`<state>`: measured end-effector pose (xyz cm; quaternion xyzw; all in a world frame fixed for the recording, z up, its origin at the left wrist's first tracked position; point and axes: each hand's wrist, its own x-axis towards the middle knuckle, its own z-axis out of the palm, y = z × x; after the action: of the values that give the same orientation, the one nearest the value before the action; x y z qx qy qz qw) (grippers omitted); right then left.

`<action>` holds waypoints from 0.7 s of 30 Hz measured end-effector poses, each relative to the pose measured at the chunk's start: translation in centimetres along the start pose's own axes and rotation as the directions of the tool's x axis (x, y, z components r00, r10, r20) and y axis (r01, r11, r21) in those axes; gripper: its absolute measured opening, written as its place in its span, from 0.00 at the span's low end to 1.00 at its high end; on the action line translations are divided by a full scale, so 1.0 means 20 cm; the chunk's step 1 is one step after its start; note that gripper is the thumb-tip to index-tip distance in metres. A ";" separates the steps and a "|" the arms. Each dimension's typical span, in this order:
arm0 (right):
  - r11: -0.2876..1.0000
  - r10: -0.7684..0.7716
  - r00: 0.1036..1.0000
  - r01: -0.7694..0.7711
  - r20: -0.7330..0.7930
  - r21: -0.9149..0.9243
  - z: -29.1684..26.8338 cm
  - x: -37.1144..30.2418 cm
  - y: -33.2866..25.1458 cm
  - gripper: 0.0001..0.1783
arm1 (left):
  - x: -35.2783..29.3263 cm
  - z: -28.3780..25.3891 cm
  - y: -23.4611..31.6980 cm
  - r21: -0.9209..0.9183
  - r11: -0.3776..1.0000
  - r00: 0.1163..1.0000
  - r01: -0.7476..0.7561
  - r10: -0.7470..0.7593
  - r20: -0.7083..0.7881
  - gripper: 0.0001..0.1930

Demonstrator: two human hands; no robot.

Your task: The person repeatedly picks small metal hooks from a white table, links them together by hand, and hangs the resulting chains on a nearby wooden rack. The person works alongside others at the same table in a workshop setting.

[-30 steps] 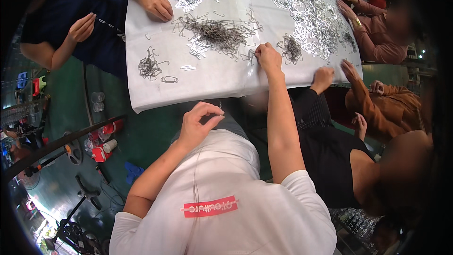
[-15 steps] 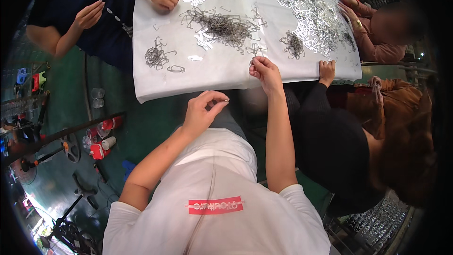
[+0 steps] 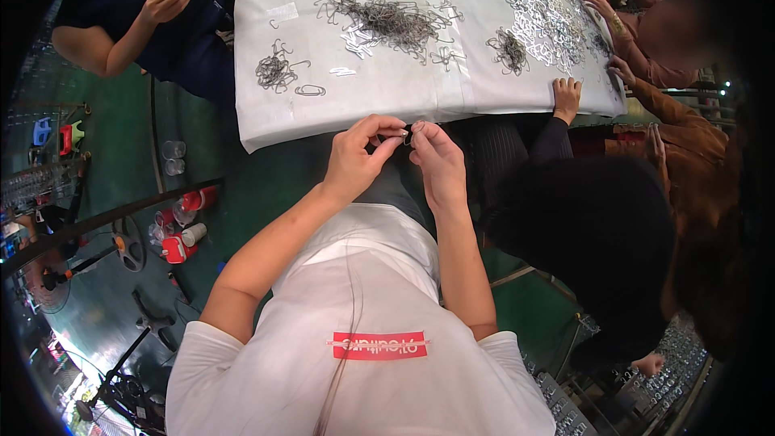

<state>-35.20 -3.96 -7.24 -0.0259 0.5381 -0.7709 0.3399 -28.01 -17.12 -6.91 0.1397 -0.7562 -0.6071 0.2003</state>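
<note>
I had drawn the right hand (image 3: 437,153) off the worktop (image 3: 375,101); its grip pinched a wire piece (image 3: 408,143) beyond the near edge, within reach of the left hand (image 3: 358,155), narrowed on a small piece I couldn't identify.

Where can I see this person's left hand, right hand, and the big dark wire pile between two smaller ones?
Left hand (image 3: 353,157): head view, middle of the hand.
Right hand (image 3: 440,159): head view, middle of the hand.
Big dark wire pile (image 3: 389,24): head view, middle of the tangle.
</note>
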 end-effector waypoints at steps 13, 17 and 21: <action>0.853 -0.434 0.895 0.445 0.102 -0.272 0.02 0.02 0.04 0.05 | 0.09 -0.09 -0.22 0.174 0.984 0.998 -0.044 0.053 -0.046 0.10; 0.836 -0.430 0.891 0.454 0.146 -0.307 0.00 0.02 0.04 0.05 | 0.37 -0.20 -0.50 0.422 0.901 0.980 -0.099 0.163 -0.118 0.07; 0.831 -0.413 0.894 0.448 0.173 -0.331 -0.01 0.02 0.06 0.05 | 0.60 -0.24 -0.67 0.572 0.815 0.983 -0.089 0.166 -0.083 0.07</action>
<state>-35.06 -4.29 -8.40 -0.2450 0.6345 -0.7126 0.1719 -36.78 -29.70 -17.52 0.1805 -0.8951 -0.3305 0.2387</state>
